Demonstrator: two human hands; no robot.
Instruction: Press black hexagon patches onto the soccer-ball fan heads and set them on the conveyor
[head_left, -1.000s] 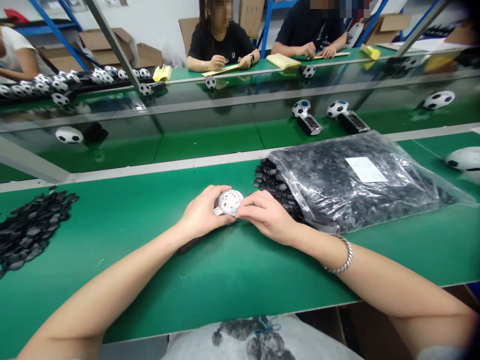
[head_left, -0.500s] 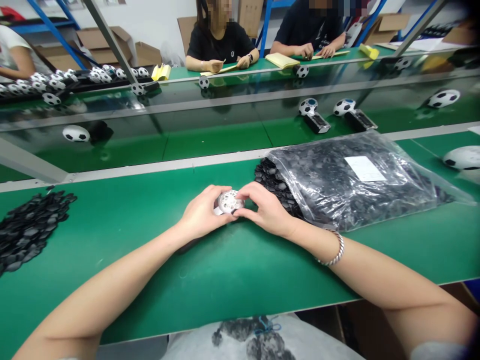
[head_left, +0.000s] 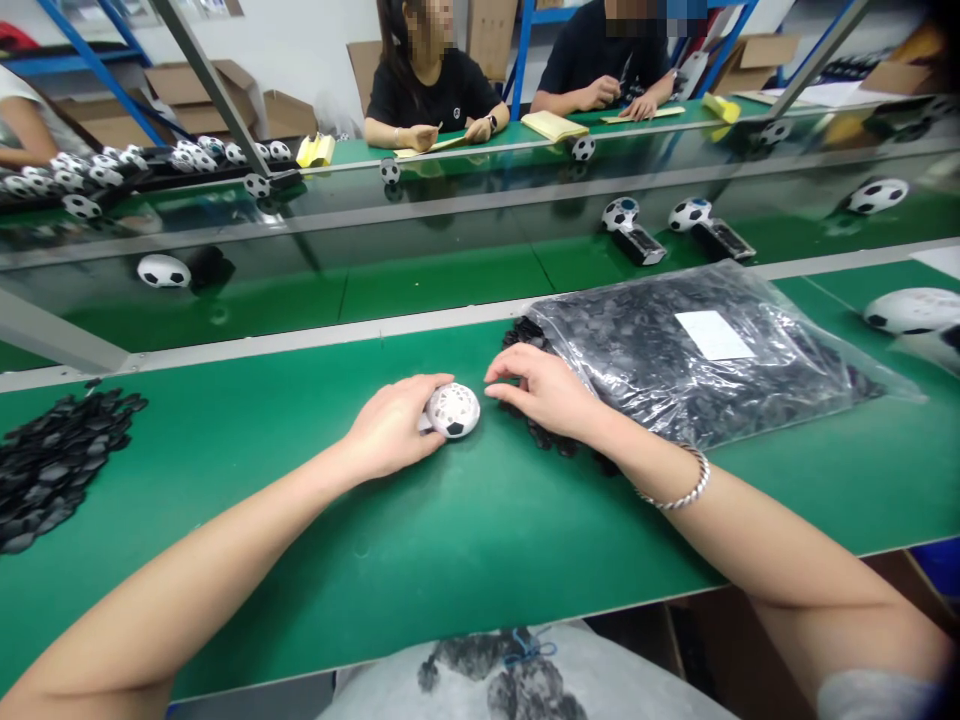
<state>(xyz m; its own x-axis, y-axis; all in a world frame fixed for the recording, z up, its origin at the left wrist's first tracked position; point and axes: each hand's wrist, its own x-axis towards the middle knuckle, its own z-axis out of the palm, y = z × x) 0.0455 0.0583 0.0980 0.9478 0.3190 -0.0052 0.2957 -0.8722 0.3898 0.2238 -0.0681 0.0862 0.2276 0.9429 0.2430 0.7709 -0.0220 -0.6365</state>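
My left hand (head_left: 391, 428) grips a small black-and-white toy football (head_left: 454, 411) from its left side, just above the green bench. A pale patterned face of the ball points up, and a black patch shows on its near side. To the right of the ball, apart from it, is my right hand (head_left: 551, 392), thumb and fingers spread a little with nothing visible between them. Behind and beneath this hand, loose black discs (head_left: 525, 330) spill from the mouth of a clear plastic bag (head_left: 645, 350) full of them.
Another heap of black discs (head_left: 64, 465) lies at the left. Beyond the bench's pale rail (head_left: 337, 335), a green conveyor (head_left: 420, 285) carries several toy footballs, some with black bases. A larger football piece (head_left: 911, 310) rests at the right. Co-workers (head_left: 439, 100) sit across the line.
My right hand has let go of the ball and drawn back to the right. The ball stays in my left hand, turned so that a black patch now shows.
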